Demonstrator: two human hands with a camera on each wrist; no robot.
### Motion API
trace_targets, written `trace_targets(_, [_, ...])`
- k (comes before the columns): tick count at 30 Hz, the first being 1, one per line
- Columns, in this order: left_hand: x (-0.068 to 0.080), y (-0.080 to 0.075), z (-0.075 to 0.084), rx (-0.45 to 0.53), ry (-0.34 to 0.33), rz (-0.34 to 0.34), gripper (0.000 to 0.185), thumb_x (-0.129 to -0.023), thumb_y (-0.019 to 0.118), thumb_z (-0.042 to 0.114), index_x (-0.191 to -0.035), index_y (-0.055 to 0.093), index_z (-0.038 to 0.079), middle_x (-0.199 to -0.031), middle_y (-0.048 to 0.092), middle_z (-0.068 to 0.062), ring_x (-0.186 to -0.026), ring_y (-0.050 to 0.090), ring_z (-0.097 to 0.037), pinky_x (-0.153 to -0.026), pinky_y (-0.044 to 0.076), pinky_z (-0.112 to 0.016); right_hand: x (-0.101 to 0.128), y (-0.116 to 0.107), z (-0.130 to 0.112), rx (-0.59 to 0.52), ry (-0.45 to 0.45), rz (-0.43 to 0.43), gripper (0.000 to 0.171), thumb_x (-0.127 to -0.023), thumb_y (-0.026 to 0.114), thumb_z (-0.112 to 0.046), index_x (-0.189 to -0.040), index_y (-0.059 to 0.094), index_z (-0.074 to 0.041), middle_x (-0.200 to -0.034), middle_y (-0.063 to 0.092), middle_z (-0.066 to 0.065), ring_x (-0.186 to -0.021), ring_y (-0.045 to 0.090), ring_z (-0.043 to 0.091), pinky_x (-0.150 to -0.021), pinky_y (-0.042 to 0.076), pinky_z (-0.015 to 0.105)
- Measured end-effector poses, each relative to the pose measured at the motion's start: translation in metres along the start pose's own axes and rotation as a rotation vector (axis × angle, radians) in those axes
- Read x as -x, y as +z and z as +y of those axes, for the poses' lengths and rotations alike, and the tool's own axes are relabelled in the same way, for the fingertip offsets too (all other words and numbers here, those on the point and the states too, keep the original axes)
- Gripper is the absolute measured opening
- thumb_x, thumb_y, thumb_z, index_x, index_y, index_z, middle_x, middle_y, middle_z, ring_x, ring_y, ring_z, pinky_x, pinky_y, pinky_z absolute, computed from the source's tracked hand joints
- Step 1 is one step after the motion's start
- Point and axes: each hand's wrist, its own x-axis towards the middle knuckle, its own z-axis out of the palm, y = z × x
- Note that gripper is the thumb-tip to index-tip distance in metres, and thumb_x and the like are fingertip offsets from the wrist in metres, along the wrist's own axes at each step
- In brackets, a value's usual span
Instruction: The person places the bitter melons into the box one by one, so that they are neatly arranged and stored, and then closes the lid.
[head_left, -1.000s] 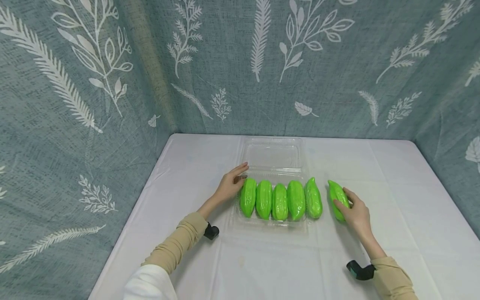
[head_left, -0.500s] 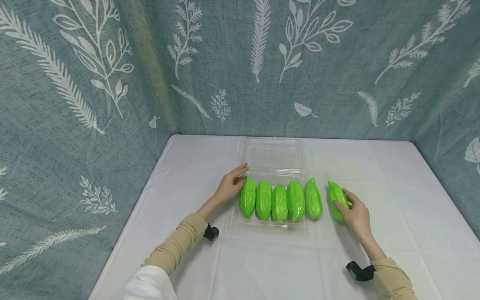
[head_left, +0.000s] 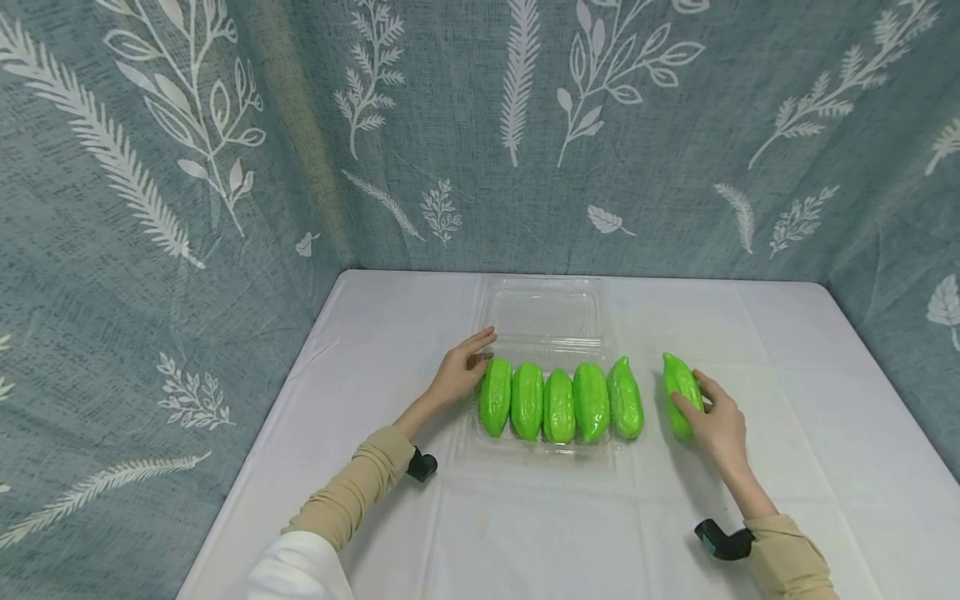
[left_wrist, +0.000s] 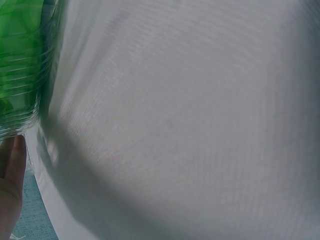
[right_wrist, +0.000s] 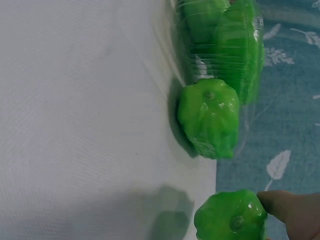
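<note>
In the head view my left hand (head_left: 459, 371) touches the left side of a clear plastic clamshell box (head_left: 566, 450). Its fingers lie fairly straight along the wall, and the left wrist view shows fingertips (left_wrist: 19, 145) at the box edge. Several glossy green bitter melons (head_left: 528, 402) lie side by side in the box. One more bitter melon (head_left: 626, 398) lies against the box's right side, on the table. Further right, my right hand (head_left: 717, 421) grips a bitter melon (head_left: 677, 379) between thumb and fingers. In the right wrist view that held melon (right_wrist: 230, 216) appears apart from its shadow.
The box's transparent lid (head_left: 545, 308) lies folded back behind it. A white cloth (head_left: 525, 525) covers the table, and a blue-green leaf-patterned curtain (head_left: 465, 125) hangs behind and at both sides. Black wrist devices (head_left: 723, 540) sit under both forearms.
My right hand and the melon it grips have shifted slightly to the right and away from me. The left hand, the box and the other melons stay put.
</note>
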Motion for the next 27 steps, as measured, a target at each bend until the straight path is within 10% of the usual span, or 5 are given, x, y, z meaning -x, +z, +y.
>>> trace_targets(27, [0.0, 0.001, -0.001, 0.01, 0.009, 0.016, 0.044, -0.09, 0.044, -0.014, -0.134, 0.042, -0.015, -0.148, 0.032, -0.029, -0.117, 0.053, -0.047, -0.106, 0.043, -0.05, 0.002, -0.018, -0.021, -0.123, -0.011, 0.102, 0.064, -0.096, 0.052, -0.032, -0.147, 0.029, -0.001, -0.144, 0.039, 0.03, -0.123, 0.048, 0.049, -0.094, 0.051, 0.053])
